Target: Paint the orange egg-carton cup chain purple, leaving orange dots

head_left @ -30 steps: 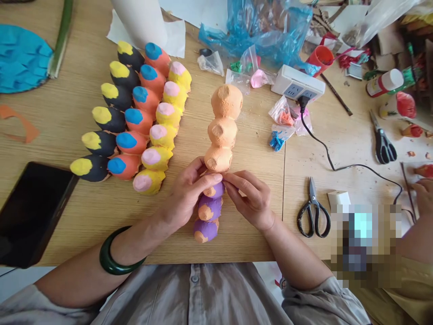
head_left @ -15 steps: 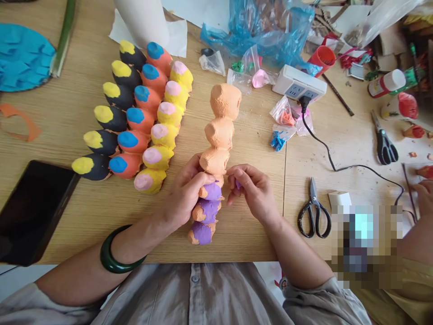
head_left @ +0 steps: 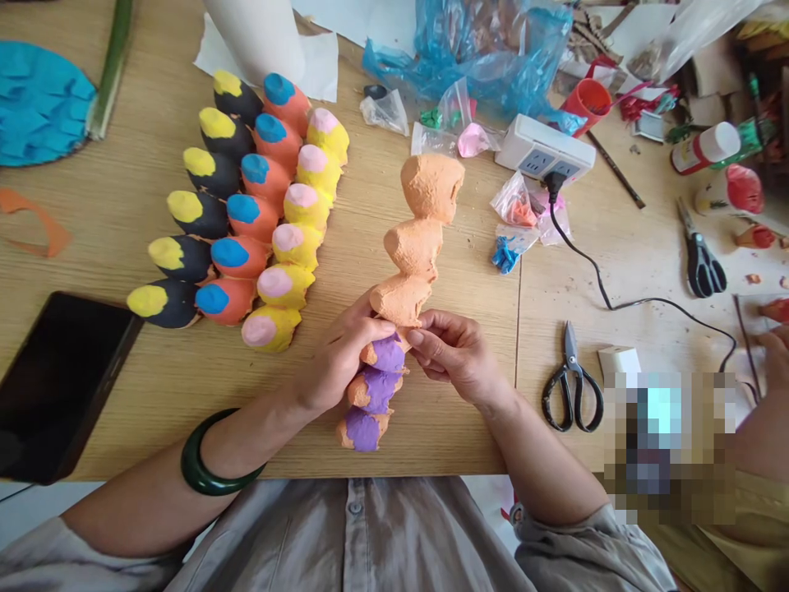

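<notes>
An orange strip of egg-carton bumps (head_left: pixel 414 247) slants up and away from me, its near bumps partly covered with purple clay (head_left: pixel 377 386). My left hand (head_left: pixel 336 353) grips the strip around its middle, thumb on top beside the uppermost purple patch. At the strip's right edge, the fingers of my right hand (head_left: pixel 453 349) are pinched together and touch it; whatever is between them is hidden. Rows of bumps stand to the left: black with yellow tips (head_left: pixel 200 214), orange with blue tips (head_left: pixel 262 177), and yellow with pink tips (head_left: pixel 305 205).
Black-handled scissors (head_left: pixel 573 374) lie right of my right hand. A power strip (head_left: pixel 546 148) with a black cable and small clay bags (head_left: pixel 514 214) lie beyond. A black phone-like slab (head_left: pixel 65 382) is at left. Another person's hand (head_left: pixel 777 349) is at the right edge.
The orange strip has tilted, its far end shifting right. My right hand has moved in slightly to touch the strip's edge, and the purple bit seen at its fingers is now hidden.
</notes>
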The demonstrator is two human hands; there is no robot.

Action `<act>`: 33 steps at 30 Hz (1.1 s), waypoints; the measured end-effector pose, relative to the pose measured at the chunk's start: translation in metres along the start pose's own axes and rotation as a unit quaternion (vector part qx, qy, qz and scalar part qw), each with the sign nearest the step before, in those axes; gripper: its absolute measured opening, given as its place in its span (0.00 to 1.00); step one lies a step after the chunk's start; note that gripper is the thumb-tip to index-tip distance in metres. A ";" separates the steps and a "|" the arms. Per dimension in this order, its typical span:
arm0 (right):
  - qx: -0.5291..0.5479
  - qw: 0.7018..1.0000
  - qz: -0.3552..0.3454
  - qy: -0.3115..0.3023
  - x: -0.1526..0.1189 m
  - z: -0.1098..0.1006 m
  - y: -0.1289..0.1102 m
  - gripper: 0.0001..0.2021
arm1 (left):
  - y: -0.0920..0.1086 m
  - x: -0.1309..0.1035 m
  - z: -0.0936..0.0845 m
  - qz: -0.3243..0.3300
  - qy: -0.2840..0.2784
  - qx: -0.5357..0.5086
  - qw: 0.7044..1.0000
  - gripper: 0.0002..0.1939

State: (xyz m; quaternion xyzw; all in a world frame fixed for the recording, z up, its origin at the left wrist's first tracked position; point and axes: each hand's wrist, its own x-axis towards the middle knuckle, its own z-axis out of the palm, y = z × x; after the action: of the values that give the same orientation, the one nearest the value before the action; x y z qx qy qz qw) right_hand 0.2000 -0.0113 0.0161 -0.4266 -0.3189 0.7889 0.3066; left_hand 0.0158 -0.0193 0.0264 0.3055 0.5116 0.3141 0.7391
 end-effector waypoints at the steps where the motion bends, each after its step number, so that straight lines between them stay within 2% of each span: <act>1: -0.001 1.000 -0.001 -0.004 0.000 0.000 0.000 0.28 | 0.000 0.000 -0.001 0.007 -0.002 0.013 1.000 0.13; 6: 0.012 1.000 0.003 -0.023 -0.002 0.000 0.001 0.29 | 0.003 0.000 -0.003 0.012 -0.038 0.033 0.999 0.16; 11: 0.003 1.000 0.001 -0.021 -0.002 0.001 0.003 0.29 | 0.007 0.002 -0.004 0.061 -0.072 0.042 0.995 0.16; 15: 0.011 1.000 0.002 -0.021 -0.002 0.001 0.002 0.29 | 0.006 0.003 -0.008 0.056 -0.081 0.038 0.994 0.19; 21: 0.022 1.000 -0.011 -0.012 0.000 -0.001 0.001 0.28 | 0.004 0.007 -0.013 0.000 -0.144 -0.099 0.985 0.16; 26: 0.017 1.000 -0.020 -0.008 -0.002 0.000 0.001 0.27 | -0.002 0.011 -0.015 0.053 -0.087 -0.020 0.995 0.13; 30: 0.010 0.999 -0.030 -0.008 -0.003 0.000 0.001 0.27 | -0.006 0.013 -0.020 0.056 -0.110 -0.008 0.992 0.12; 33: -0.004 0.999 -0.036 -0.003 -0.002 -0.001 0.001 0.27 | -0.004 0.013 -0.019 0.059 -0.107 -0.017 0.992 0.12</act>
State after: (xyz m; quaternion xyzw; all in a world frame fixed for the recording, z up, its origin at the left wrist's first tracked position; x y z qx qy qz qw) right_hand 0.2021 -0.0135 0.0158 -0.4134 -0.3380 0.7775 0.3322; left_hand 0.0015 -0.0096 0.0103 0.3544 0.4053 0.3309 0.7750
